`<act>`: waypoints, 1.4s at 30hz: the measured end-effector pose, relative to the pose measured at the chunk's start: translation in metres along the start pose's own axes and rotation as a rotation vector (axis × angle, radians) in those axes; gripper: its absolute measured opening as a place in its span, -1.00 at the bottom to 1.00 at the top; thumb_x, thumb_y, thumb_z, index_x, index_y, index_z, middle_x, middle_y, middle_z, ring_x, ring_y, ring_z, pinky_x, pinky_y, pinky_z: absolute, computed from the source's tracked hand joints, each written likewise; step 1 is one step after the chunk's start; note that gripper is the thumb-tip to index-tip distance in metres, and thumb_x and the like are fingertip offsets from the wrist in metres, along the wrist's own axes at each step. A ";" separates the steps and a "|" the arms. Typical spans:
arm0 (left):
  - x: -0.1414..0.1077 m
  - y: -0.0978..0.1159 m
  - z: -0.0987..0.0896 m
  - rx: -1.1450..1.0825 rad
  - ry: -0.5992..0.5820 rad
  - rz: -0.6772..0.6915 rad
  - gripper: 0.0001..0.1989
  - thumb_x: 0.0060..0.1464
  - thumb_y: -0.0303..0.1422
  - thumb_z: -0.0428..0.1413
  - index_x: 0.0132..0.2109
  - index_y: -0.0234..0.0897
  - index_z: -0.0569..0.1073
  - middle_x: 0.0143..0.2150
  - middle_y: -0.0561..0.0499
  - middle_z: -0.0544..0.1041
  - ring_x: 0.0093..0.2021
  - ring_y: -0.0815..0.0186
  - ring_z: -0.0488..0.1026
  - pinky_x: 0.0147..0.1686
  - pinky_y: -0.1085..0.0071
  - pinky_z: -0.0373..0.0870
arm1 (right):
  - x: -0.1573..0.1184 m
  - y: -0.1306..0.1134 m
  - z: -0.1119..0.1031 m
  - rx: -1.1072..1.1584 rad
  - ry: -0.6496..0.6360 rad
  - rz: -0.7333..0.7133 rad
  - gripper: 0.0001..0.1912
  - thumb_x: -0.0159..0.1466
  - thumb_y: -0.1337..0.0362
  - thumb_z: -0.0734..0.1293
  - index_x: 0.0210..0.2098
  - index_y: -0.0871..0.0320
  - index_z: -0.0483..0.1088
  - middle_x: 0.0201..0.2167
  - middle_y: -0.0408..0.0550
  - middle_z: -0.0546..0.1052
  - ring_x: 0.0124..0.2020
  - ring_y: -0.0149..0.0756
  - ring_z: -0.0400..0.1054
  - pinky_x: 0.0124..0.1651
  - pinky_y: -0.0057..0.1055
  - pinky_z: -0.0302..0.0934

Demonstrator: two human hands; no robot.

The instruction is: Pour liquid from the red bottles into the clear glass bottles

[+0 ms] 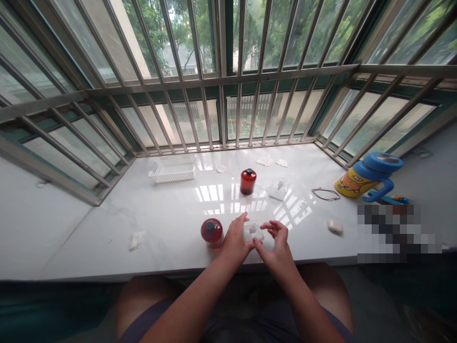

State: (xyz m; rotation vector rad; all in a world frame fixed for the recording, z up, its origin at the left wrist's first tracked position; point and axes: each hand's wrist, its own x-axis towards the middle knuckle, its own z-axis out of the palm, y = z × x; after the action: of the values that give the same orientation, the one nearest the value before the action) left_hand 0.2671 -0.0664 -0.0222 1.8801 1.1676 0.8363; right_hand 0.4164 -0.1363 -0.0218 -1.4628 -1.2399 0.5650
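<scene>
Near the front edge of the white tabletop, a small translucent white piece (253, 230), perhaps thin plastic, lies between my two hands. My left hand (236, 238) curves round its left side, with the thumb at its lower edge. From the right, my right hand (277, 245) touches it with thumb and index finger, the other fingers loosely bent. Right beside my left hand stands a red bottle with a dark cap (212, 232). A second red bottle (248, 182) is farther back, with another whitish translucent piece (278, 189) to its right.
A white perforated basket (173, 175) sits at the back left. Crumpled white scraps (137, 240) lie on the white table (171, 214). At right are a blue and yellow tumbler (369, 176), a thin cord loop (325, 194) and a pale soap-like lump (334, 226). Metal bars (221, 82) line the window.
</scene>
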 end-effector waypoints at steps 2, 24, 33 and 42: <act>0.000 0.000 0.000 -0.008 0.006 0.005 -0.10 0.02 -0.38 0.44 0.44 -0.15 0.24 0.27 -0.15 0.51 0.26 -0.02 0.46 0.32 -0.06 0.39 | 0.000 -0.001 0.001 0.012 -0.056 -0.008 -0.29 0.34 0.05 0.42 0.33 0.02 0.03 0.27 0.24 0.45 0.39 0.04 0.31 0.41 0.17 0.22; -0.081 0.028 -0.076 0.359 0.296 0.589 -0.22 0.23 -0.36 0.36 0.48 -0.15 0.21 0.42 -0.29 0.42 0.51 -0.10 0.29 0.40 -0.14 0.40 | 0.051 0.031 -0.069 -0.478 0.161 0.001 -0.38 0.40 -0.08 0.29 0.31 0.12 0.28 0.05 0.22 0.60 0.13 0.18 0.48 0.16 0.10 0.38; -0.048 -0.026 -0.106 0.183 0.252 -0.190 -0.27 0.05 0.01 0.42 0.26 -0.19 0.42 0.17 -0.21 0.53 0.14 -0.11 0.55 -0.06 0.01 0.64 | 0.064 0.032 -0.119 -0.613 0.290 -0.032 -0.22 0.33 -0.12 0.35 0.40 0.11 0.19 0.22 0.18 0.55 0.14 0.18 0.42 0.16 0.06 0.35; 0.021 0.002 -0.044 -0.066 0.028 -0.102 -0.19 -0.03 -0.15 0.50 0.31 -0.18 0.39 0.28 -0.23 0.49 0.29 -0.11 0.46 0.17 -0.04 0.52 | 0.059 -0.010 -0.117 -0.670 0.345 -0.222 -0.40 0.43 -0.05 0.31 0.32 0.14 0.28 0.20 0.24 0.50 0.20 0.18 0.38 0.28 0.14 0.29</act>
State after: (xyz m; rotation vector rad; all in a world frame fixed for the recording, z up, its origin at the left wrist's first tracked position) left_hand 0.2391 -0.0365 0.0045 1.7453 1.2278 0.8369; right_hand 0.5331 -0.1330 0.0390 -1.8335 -1.3467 -0.2831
